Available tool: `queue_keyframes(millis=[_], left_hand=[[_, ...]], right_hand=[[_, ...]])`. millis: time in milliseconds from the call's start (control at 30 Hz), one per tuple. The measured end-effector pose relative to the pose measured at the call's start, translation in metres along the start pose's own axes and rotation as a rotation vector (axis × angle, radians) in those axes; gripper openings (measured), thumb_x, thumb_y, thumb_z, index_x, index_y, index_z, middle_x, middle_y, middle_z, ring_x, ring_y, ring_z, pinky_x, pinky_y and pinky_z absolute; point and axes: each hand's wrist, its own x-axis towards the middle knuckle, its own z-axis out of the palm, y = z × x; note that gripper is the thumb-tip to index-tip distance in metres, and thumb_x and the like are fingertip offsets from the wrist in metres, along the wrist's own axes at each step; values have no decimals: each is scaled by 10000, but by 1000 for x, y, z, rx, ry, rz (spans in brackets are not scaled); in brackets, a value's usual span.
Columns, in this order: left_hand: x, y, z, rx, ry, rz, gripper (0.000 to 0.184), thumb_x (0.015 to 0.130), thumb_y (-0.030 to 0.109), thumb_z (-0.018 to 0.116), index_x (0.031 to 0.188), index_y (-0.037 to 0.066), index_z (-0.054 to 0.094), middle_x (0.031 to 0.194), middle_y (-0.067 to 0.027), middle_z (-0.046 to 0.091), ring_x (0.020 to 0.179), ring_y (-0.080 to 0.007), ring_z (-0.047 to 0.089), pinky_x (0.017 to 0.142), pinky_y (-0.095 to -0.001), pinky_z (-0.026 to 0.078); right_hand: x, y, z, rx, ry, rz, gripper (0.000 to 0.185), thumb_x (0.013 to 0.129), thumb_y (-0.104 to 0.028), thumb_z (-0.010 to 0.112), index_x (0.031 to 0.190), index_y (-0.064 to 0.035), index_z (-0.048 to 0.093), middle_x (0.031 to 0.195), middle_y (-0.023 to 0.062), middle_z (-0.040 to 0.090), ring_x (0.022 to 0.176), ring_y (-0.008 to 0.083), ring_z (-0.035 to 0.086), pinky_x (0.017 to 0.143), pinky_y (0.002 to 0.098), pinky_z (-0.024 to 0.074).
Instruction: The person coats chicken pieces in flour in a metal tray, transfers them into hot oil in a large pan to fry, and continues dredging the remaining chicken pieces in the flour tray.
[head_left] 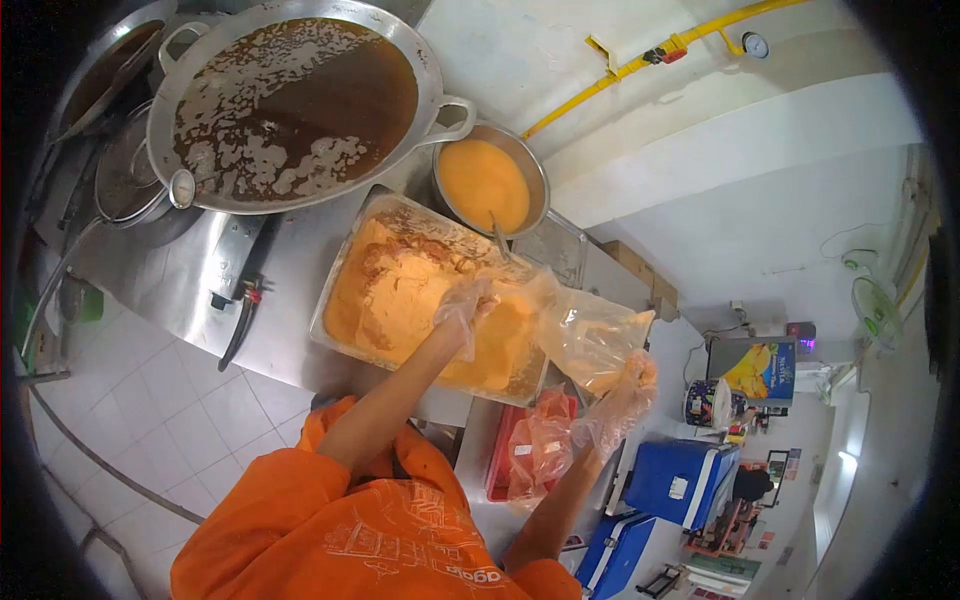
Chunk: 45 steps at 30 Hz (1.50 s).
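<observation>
Nearest is an orange shirt (380, 540), arms (395, 412) outstretched. The right hand (622, 395) grips a clear, wrinkled plastic bag (590, 338) at the tray's (322, 314) end; the left hand (466, 310) is over orange powder (400, 298), grip unclear.

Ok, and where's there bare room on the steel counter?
The clearest patch is bare steel counter between the black hose and the powder tray, bordered by the big pan. It's crowded at the tray's other end: the batter pot sits close, the right hand and plastic bag fill the space, and a red container lies beyond.
</observation>
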Motion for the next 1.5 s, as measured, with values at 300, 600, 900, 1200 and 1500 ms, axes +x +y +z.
queue_keyframes(millis=[300,600,900,1200,1500], left_hand=[[-51,21,12,444,117,30,124,894,129,712,897,18,657,772,-62,686,673,-129,661,561,-263,519],[-68,-21,-21,600,-63,81,496,939,355,665,1263,-13,588,1012,-148,664,821,-206,672,680,-347,564],[-82,-56,7,-118,-477,-558,705,1009,547,542,1393,-39,462,1299,-187,618,1095,-351,668,911,-442,583],[-135,-80,49,-130,12,-253,441,1038,381,495,1310,39,555,1230,-169,665,1065,-323,675,895,-439,575],[-58,-146,16,-249,-76,-416,465,1034,455,422,1213,78,629,1186,-125,693,1004,-295,684,871,-468,568]], right_hand=[[-22,8,28,-218,-54,-122,229,1023,-191,561,1052,15,657,940,71,667,835,143,612,705,321,517],[1,6,31,-714,-187,-422,239,1029,-211,537,1039,10,627,929,169,680,836,310,638,786,404,504],[-10,-25,14,-549,-421,-291,338,1051,-304,524,1024,11,645,842,84,643,775,192,576,709,368,458],[-18,6,-16,-572,-381,-196,343,1022,-323,579,1007,7,676,768,43,614,689,162,542,641,345,444],[-54,40,-23,-662,-377,-175,285,968,-246,591,959,18,699,916,255,707,870,412,678,803,488,497]])
